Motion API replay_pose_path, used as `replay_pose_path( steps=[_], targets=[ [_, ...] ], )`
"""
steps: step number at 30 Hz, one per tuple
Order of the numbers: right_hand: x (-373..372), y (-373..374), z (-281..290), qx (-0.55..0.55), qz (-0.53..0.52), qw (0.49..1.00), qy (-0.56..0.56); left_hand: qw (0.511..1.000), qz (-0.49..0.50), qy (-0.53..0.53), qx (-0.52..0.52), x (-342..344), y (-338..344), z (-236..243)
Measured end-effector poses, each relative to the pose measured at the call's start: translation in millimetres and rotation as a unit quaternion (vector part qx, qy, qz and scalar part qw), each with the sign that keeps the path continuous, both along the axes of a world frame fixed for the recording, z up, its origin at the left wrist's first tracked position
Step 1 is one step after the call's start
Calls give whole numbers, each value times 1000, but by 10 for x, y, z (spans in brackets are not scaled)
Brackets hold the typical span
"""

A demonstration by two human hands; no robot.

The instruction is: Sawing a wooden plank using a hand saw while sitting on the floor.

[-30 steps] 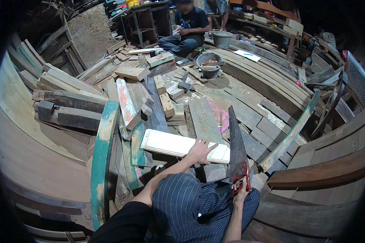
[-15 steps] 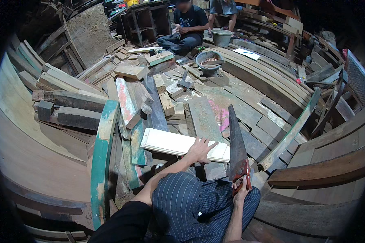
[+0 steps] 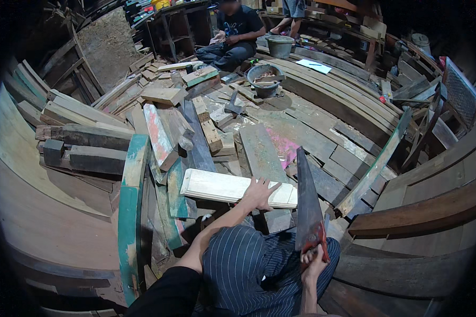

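The left hand (image 3: 259, 194) is lying on the white board (image 3: 217, 185) with the fingers spread, so this grip is pressing from above and not closing around anything. The right hand (image 3: 313, 260) is wrapping its grip around the red handle of the saw (image 3: 308, 198), near the person's right knee. The white board is lying across the grey plank (image 3: 259, 150), in front of the knees, and the saw blade is standing just beside its right end; I cannot tell if they are touching. In my judgement, the board could be slipping or turning if the left hand is pressing too lightly, because only this hand is visibly steadying it. The blade could also be catching the leg, since the trousers (image 3: 232, 259) are so near to the handle, or it could be bending sideways, as it seems thin. About materials, the board is looking smooth and pale, with stepped lines along its edges, while the plank is showing a rough, dusty face. The blade is narrowing toward its tip, and its metal is looking dull and dark. At the left, the green beam (image 3: 133, 211) is showing bare wood through peeling paint. Farther away, the round bucket (image 3: 264, 79) is standing near the hammer (image 3: 234, 105).
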State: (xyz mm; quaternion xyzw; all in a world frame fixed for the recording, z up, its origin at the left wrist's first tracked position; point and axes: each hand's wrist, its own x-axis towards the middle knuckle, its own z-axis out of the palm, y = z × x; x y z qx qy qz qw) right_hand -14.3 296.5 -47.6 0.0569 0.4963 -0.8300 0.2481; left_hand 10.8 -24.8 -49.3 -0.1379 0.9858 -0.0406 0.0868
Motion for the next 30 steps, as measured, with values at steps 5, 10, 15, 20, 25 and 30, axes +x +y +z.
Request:
replay_pose_path(
  steps=[5, 10, 15, 20, 25, 30],
  targets=[
    [337, 568, 365, 45, -59, 994, -82, 1000, -2, -9, -3, 42, -8, 33],
    [333, 391, 308, 86, -3, 996, 15, 1000, -7, 10, 4, 92, 16, -49],
    [-48, -243, 159, 83, 38, 984, 154, 999, -4, 32, -9, 23, 5, -18],
    [-187, -329, 222, 83, 68, 988, 116, 1000, 13, -4, -2, -43, -51, 86],
    [280, 328, 546, 160, 93, 975, 119, 1000, 17, 0, 18, -40, -7, 49],
    [514, 657, 542, 162, 86, 970, 157, 1000, 6, 2, 10, 33, -18, 50]
  ],
)
